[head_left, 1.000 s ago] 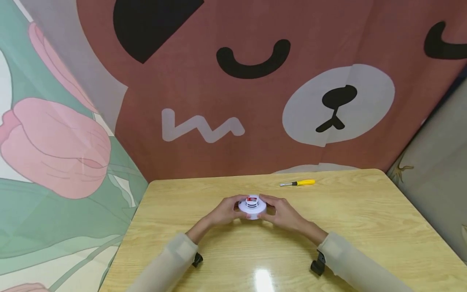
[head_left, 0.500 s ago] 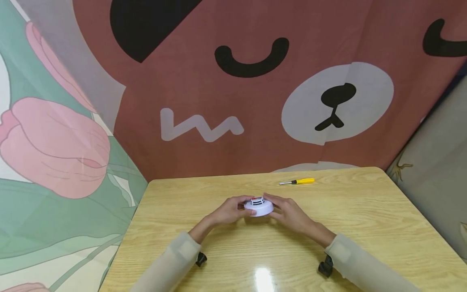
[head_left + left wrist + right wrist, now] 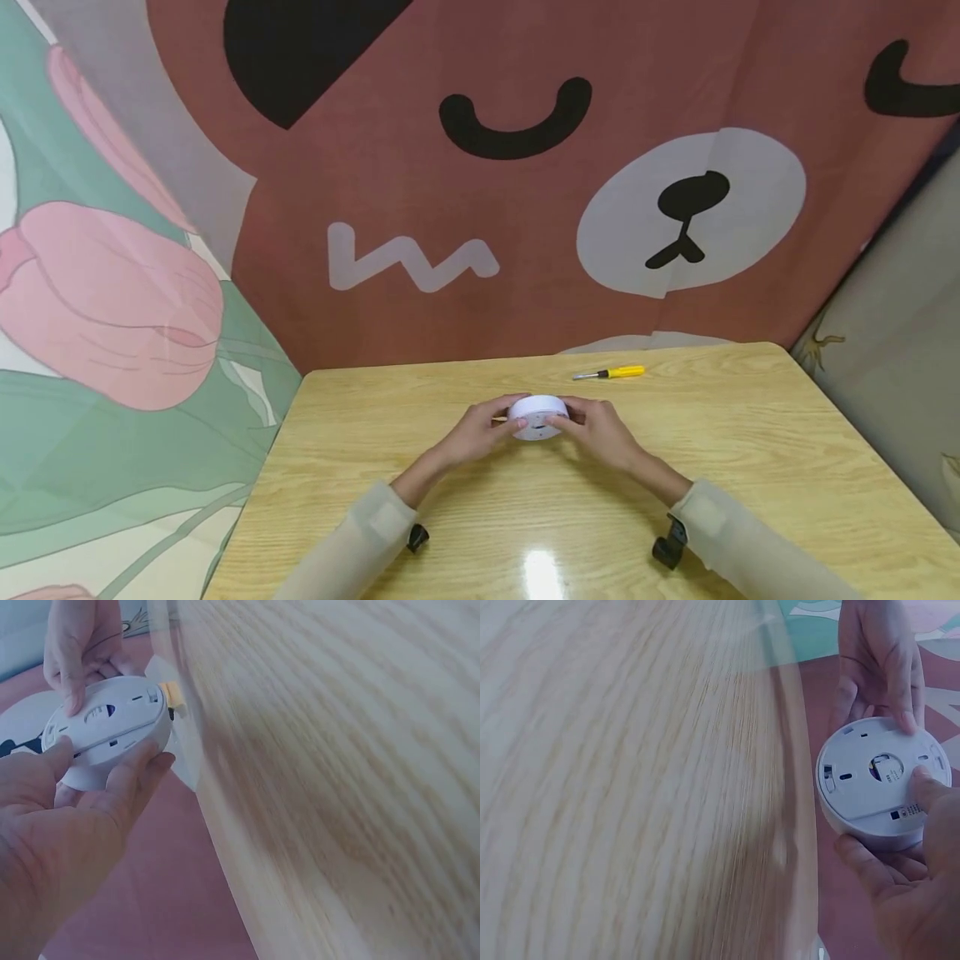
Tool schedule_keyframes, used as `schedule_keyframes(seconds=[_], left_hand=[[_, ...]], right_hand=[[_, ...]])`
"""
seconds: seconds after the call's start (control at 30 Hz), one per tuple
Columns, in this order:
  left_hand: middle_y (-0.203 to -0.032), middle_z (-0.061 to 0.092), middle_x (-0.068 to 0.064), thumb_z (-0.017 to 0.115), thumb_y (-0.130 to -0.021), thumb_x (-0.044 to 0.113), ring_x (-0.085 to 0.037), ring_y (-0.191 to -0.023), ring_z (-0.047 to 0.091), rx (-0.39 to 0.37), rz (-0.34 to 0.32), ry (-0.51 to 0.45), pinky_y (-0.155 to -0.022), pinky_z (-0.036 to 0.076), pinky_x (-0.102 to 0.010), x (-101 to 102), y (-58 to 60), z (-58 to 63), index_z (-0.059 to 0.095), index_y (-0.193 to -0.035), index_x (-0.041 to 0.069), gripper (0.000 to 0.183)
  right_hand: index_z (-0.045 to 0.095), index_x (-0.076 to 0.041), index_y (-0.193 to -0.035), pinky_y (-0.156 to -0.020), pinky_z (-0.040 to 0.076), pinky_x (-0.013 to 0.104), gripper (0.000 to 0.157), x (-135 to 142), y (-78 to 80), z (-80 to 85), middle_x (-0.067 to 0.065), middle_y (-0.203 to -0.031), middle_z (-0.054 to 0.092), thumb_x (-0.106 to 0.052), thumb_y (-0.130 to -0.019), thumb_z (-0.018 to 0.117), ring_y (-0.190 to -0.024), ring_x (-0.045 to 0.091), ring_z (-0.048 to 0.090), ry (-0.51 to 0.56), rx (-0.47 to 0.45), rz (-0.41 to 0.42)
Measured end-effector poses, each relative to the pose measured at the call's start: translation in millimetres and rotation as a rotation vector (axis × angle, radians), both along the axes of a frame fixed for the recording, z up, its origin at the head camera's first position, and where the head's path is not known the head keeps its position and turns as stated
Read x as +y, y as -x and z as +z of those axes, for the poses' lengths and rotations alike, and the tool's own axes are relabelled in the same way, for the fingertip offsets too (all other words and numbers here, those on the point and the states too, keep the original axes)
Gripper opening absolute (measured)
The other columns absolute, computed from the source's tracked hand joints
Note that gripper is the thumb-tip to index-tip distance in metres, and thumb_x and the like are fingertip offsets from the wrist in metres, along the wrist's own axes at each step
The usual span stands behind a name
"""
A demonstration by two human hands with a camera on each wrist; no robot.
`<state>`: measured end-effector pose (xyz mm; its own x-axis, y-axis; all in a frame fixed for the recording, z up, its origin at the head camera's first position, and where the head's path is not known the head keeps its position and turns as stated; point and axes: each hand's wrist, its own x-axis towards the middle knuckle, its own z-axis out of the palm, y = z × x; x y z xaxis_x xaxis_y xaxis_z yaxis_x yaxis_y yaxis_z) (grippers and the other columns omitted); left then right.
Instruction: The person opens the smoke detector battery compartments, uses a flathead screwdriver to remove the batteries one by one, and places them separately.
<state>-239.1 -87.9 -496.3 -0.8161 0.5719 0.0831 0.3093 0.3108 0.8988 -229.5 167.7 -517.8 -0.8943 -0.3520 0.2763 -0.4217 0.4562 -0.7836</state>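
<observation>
A round white smoke detector [image 3: 538, 406] is held between both hands above the table, its flat back turned toward me. In the right wrist view the detector's back [image 3: 866, 776] shows slots, a round central hole and a small printed label. My left hand [image 3: 474, 433] grips its left side, thumb on the back and fingers around the rim. My right hand [image 3: 604, 433] grips the right side the same way, its thumb pressing the back plate. The vented front faces away and is hidden.
A screwdriver [image 3: 611, 373] with a yellow handle lies near the far edge of the wooden table [image 3: 420, 533]. Behind the table hangs a cloth [image 3: 420, 333] printed with a bear face. A flowered cloth [image 3: 127, 467] hangs at the left.
The smoke detector has been tipped over, from vented front showing to flat back showing. Both hands shifted slightly right with it, and their thumbs now lie on its back.
</observation>
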Motion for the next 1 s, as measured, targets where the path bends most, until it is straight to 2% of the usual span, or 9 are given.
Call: schedule_keyframes(seconds=[0.1, 0.17, 0.33, 0.5, 0.6, 0.67, 0.8, 0.9, 1.0], left_hand=[[-0.137, 0.068, -0.014, 0.061, -0.109, 0.018, -0.028, -0.119, 0.068, 0.023, 0.009, 0.008, -0.093, 0.063, -0.039, 1, -0.5, 0.3, 0.055, -0.154, 0.010, 0.046], [-0.136, 0.069, -0.014, 0.062, -0.109, 0.017, -0.026, -0.115, 0.069, 0.036, 0.032, 0.018, -0.089, 0.064, -0.038, 1, -0.4, -0.2, 0.054, -0.155, 0.008, 0.048], [-0.132, 0.071, -0.018, 0.065, -0.107, 0.011, -0.025, -0.108, 0.071, 0.141, 0.097, 0.052, -0.085, 0.063, -0.027, 6, 1.7, -4.0, 0.051, -0.155, 0.000, 0.052], [-0.128, 0.071, -0.019, 0.067, -0.105, 0.009, -0.027, -0.105, 0.073, 0.144, 0.152, 0.040, -0.079, 0.063, -0.026, 10, 2.6, -4.5, 0.057, -0.153, 0.007, 0.049], [-0.122, 0.073, -0.019, 0.069, -0.104, 0.009, -0.028, -0.103, 0.073, 0.117, 0.165, 0.030, -0.072, 0.064, -0.027, 11, 3.6, -5.8, 0.060, -0.150, 0.007, 0.048], [-0.120, 0.074, -0.018, 0.071, -0.103, 0.010, -0.025, -0.102, 0.071, 0.091, 0.172, 0.026, -0.069, 0.065, -0.030, 11, 4.3, -7.1, 0.061, -0.149, 0.006, 0.047], [-0.109, 0.074, -0.017, 0.072, -0.103, 0.013, -0.018, -0.083, 0.071, -0.065, 0.210, -0.005, -0.067, 0.066, -0.041, 11, 4.3, -9.7, 0.063, -0.148, 0.010, 0.047], [-0.102, 0.071, -0.013, 0.072, -0.103, 0.014, -0.017, -0.068, 0.070, -0.158, 0.245, -0.020, -0.067, 0.066, -0.042, 11, 5.0, -11.7, 0.064, -0.147, 0.013, 0.045], [-0.100, 0.070, -0.012, 0.073, -0.102, 0.016, -0.016, -0.067, 0.069, -0.182, 0.265, -0.016, -0.065, 0.066, -0.041, 11, 6.5, -13.4, 0.067, -0.144, 0.013, 0.042]], right_hand=[[0.078, -0.002, -0.121, -0.078, 0.063, 0.025, 0.034, -1, 0.7, 1.7, 0.010, -0.108, 0.080, -0.029, -0.101, 0.075, -0.097, 0.018, 0.078, -0.007, -0.016, -0.038], [0.079, -0.004, -0.118, -0.077, 0.063, 0.024, 0.032, -2, 1.1, 2.4, 0.009, -0.107, 0.081, -0.030, -0.100, 0.076, -0.096, 0.016, 0.078, -0.022, -0.028, -0.060], [0.081, -0.004, -0.117, -0.065, 0.056, 0.022, 0.037, -6, 0.6, 4.4, 0.004, -0.097, 0.081, -0.036, -0.102, 0.072, -0.079, 0.013, 0.071, -0.045, -0.105, -0.120], [0.080, -0.003, -0.115, -0.055, 0.049, 0.023, 0.043, -9, 0.4, 7.5, -0.001, -0.079, 0.076, -0.043, -0.104, 0.068, -0.066, 0.020, 0.067, -0.040, -0.193, -0.173], [0.079, -0.002, -0.119, -0.055, 0.050, 0.023, 0.041, -10, 0.9, 8.0, 0.002, -0.083, 0.077, -0.039, -0.103, 0.070, -0.068, 0.020, 0.068, -0.045, -0.201, -0.189], [0.076, 0.000, -0.125, -0.056, 0.051, 0.024, 0.042, -10, 0.8, 8.3, 0.006, -0.092, 0.079, -0.035, -0.103, 0.071, -0.072, 0.018, 0.068, -0.047, -0.197, -0.189], [0.069, 0.003, -0.136, -0.057, 0.060, 0.031, 0.045, -11, -2.2, 8.6, 0.017, -0.105, 0.079, -0.025, -0.101, 0.075, -0.070, 0.019, 0.072, -0.009, -0.220, -0.164], [0.064, 0.004, -0.141, -0.061, 0.064, 0.038, 0.050, -11, -4.6, 7.8, 0.021, -0.110, 0.078, -0.020, -0.099, 0.077, -0.071, 0.022, 0.075, 0.033, -0.263, -0.124], [0.064, 0.003, -0.142, -0.063, 0.065, 0.039, 0.053, -11, -5.7, 5.9, 0.018, -0.108, 0.078, -0.021, -0.098, 0.079, -0.075, 0.019, 0.074, 0.032, -0.275, -0.089]])
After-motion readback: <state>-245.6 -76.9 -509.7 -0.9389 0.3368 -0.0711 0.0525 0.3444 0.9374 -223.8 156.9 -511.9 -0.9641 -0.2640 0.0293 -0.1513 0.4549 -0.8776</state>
